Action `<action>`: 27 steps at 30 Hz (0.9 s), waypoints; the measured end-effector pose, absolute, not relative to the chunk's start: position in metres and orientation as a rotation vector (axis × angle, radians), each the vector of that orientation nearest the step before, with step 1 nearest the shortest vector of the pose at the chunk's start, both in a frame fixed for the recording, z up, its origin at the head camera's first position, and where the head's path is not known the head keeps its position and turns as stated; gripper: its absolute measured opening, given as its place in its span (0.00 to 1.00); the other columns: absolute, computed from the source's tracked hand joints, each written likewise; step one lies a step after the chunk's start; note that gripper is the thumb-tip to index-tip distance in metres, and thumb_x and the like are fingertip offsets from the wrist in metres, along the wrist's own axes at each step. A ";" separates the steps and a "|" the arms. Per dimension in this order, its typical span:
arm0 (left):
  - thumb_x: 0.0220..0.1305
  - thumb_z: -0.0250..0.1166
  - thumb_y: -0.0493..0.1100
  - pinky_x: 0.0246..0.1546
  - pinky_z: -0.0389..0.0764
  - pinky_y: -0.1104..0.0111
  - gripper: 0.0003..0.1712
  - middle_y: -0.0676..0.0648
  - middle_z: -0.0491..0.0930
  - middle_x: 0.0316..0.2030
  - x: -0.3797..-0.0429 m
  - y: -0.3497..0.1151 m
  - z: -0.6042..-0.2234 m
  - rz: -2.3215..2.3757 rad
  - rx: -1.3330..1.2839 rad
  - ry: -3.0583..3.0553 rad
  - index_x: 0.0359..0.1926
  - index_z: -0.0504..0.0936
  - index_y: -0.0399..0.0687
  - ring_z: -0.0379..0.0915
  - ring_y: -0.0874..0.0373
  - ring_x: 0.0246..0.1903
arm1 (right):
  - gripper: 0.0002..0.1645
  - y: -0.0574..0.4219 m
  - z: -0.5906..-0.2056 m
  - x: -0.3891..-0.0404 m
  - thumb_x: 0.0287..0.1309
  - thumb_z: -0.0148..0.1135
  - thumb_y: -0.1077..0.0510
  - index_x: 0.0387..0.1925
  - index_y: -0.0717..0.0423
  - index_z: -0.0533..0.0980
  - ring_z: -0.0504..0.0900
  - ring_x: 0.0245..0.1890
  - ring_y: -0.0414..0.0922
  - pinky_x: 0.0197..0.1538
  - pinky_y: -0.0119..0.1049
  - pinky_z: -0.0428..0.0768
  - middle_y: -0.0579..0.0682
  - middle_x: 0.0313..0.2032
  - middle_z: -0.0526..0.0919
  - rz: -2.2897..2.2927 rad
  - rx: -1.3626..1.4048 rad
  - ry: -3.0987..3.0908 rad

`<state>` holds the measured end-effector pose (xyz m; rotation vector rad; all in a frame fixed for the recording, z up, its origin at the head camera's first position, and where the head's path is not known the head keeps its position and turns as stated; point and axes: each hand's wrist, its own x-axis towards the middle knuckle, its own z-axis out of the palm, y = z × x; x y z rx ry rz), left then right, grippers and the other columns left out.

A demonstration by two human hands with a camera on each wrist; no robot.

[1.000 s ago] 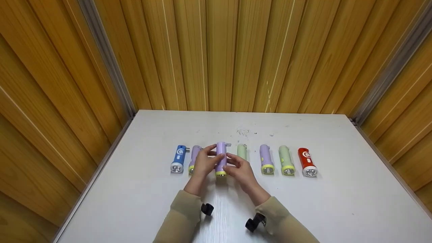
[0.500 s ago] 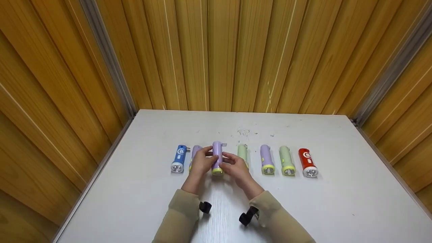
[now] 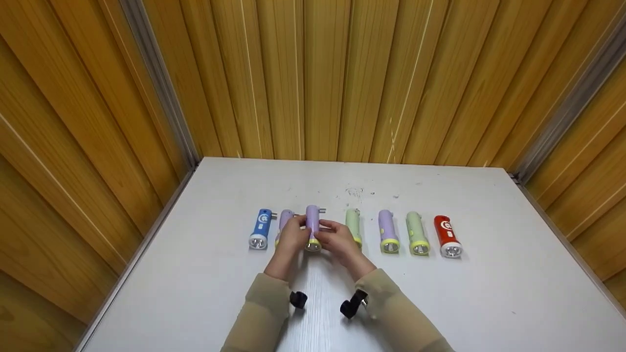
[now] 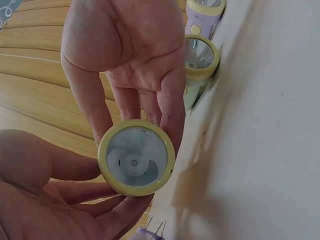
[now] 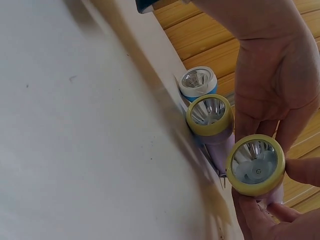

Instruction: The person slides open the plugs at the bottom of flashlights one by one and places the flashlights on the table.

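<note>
Both hands hold a purple flashlight [image 3: 312, 220] with a yellow head ring, its lens facing the person. Two metal plug prongs stick out to the right at its far end. The left hand [image 3: 292, 239] grips its left side, the thumb along the top. On the other side, the right hand [image 3: 338, 240] pinches it with thumb and fingers near the head. From the front, the left wrist view shows the held flashlight's round lens [image 4: 134, 162]. Another purple flashlight [image 3: 285, 221] lies just left, partly hidden by the left hand.
On the white table [image 3: 489, 293], a blue flashlight [image 3: 261, 227] lies at the row's left end. Rightward lie a green flashlight [image 3: 353, 225], a purple one [image 3: 387, 227], another green one [image 3: 415, 230] and a red flashlight [image 3: 446, 234]. Wood-look panels [image 3: 323, 83] stand behind.
Both hands have carried the held flashlight a little to the left, and its two prongs now show more plainly. The flashlights lying in the row have stayed put.
</note>
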<state>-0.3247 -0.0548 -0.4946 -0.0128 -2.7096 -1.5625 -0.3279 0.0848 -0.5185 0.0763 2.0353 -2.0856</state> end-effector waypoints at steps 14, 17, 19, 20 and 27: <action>0.59 0.57 0.24 0.63 0.77 0.49 0.26 0.28 0.82 0.55 -0.325 -0.048 -0.500 -1.504 -0.009 -2.740 0.60 0.77 0.21 0.79 0.41 0.53 | 0.31 0.080 -0.523 -0.331 0.60 0.62 0.69 0.65 0.75 0.70 0.84 0.44 0.44 0.42 0.29 0.83 0.73 0.57 0.81 -2.033 0.050 2.121; 0.60 0.60 0.25 0.59 0.79 0.49 0.23 0.29 0.84 0.51 -0.323 -0.045 -0.500 -1.469 0.014 -2.768 0.58 0.79 0.24 0.78 0.44 0.46 | 0.31 0.080 -0.523 -0.331 0.58 0.62 0.69 0.64 0.75 0.71 0.84 0.44 0.43 0.42 0.29 0.82 0.72 0.56 0.82 -1.998 0.038 2.173; 0.60 0.61 0.25 0.58 0.79 0.49 0.23 0.30 0.84 0.50 -0.323 -0.043 -0.500 -1.443 0.020 -2.790 0.58 0.79 0.25 0.77 0.45 0.44 | 0.31 0.079 -0.525 -0.332 0.56 0.62 0.69 0.63 0.75 0.72 0.83 0.43 0.43 0.41 0.29 0.81 0.71 0.55 0.83 -1.976 0.031 2.203; 0.60 0.61 0.25 0.58 0.79 0.49 0.23 0.30 0.84 0.49 -0.322 -0.043 -0.500 -1.433 0.022 -2.798 0.58 0.79 0.25 0.77 0.45 0.44 | 0.31 0.080 -0.525 -0.332 0.56 0.62 0.69 0.62 0.75 0.73 0.83 0.42 0.42 0.41 0.29 0.81 0.70 0.55 0.84 -1.964 0.028 2.218; 0.57 0.63 0.25 0.56 0.80 0.48 0.21 0.30 0.84 0.45 -0.321 -0.041 -0.503 -1.334 -0.031 -2.807 0.53 0.80 0.24 0.77 0.44 0.42 | 0.29 0.080 -0.528 -0.332 0.56 0.63 0.67 0.60 0.74 0.76 0.84 0.45 0.46 0.44 0.31 0.83 0.69 0.54 0.84 -1.908 -0.033 2.308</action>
